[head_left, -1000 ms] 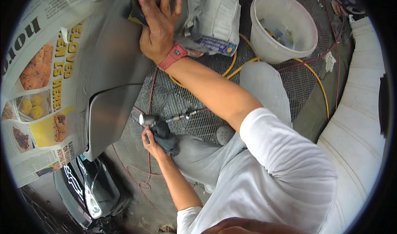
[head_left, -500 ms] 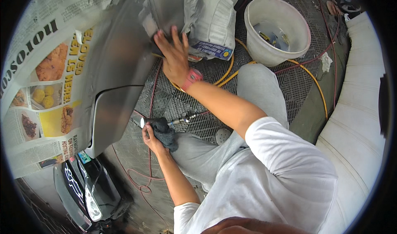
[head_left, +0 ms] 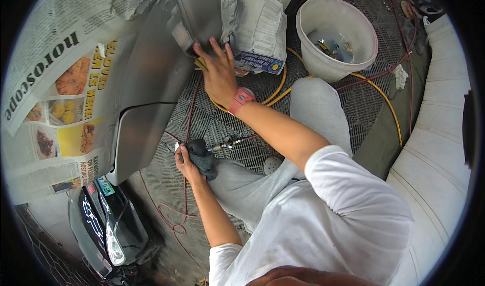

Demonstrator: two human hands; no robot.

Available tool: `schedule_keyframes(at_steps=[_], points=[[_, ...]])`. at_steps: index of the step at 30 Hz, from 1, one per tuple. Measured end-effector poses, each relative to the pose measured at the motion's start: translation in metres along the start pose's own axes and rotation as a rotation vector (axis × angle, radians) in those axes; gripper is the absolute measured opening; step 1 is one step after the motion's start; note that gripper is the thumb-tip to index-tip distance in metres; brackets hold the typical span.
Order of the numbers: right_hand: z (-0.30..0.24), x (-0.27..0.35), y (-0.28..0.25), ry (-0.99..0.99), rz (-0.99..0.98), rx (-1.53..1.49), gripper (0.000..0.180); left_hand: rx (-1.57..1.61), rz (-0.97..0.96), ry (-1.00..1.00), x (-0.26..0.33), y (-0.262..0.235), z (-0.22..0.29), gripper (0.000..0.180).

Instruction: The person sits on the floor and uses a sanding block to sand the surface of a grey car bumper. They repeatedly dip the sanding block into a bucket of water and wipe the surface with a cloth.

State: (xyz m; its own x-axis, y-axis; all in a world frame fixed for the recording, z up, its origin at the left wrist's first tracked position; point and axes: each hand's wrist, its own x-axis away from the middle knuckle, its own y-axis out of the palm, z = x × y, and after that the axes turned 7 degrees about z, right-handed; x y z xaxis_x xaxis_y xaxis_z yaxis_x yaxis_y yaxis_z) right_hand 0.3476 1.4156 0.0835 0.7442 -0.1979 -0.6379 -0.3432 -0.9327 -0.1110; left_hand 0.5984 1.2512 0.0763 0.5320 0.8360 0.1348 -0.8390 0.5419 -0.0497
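At the left of the frame, sheets of newspaper mask a grey car body panel, whose bare sanded surface curves down toward the centre. Below it, at the lower left, a dark headlamp shows. Just right of the panel's lower edge, the person's left hand is closed around a dark rag and the metal air tool wrapped in it, held low over the metal grate floor. Over the last second this hand has hardly moved.

The right hand is the one that has shifted: 1 second ago it lay flat higher and further left on the panel; now it sits at the upper centre, fingers spread, pressing a yellowish sanding pad against the panel's right edge. Judging by that travel, the rubbing stroke has reached this edge.

Further right lie crumpled paper, a yellow hose and a white bucket with small items in water.
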Motion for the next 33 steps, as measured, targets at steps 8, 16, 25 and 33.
schedule_keyframes(at_steps=[8, 16, 25, 33], points=[[0.019, 0.099, -0.097, 0.829, -0.241, -0.263, 0.019, -0.54, -0.291, 0.232, 0.029, 0.077, 0.019, 0.033], [0.029, 0.099, -0.123, 0.781, -0.52, -0.485, 0.019, -0.809, -0.394, 0.31, 0.068, 0.142, 0.017, 0.035], [0.035, 0.082, -0.131, 0.968, -0.583, -0.724, 0.03, -0.556, -0.498, 0.036, 0.068, 0.116, 0.045, 0.027], [0.013, -0.003, -0.059, 0.815, -0.06, -0.664, 0.023, 0.208, 0.051, -0.164, -0.011, 0.023, 0.018, 0.043]])
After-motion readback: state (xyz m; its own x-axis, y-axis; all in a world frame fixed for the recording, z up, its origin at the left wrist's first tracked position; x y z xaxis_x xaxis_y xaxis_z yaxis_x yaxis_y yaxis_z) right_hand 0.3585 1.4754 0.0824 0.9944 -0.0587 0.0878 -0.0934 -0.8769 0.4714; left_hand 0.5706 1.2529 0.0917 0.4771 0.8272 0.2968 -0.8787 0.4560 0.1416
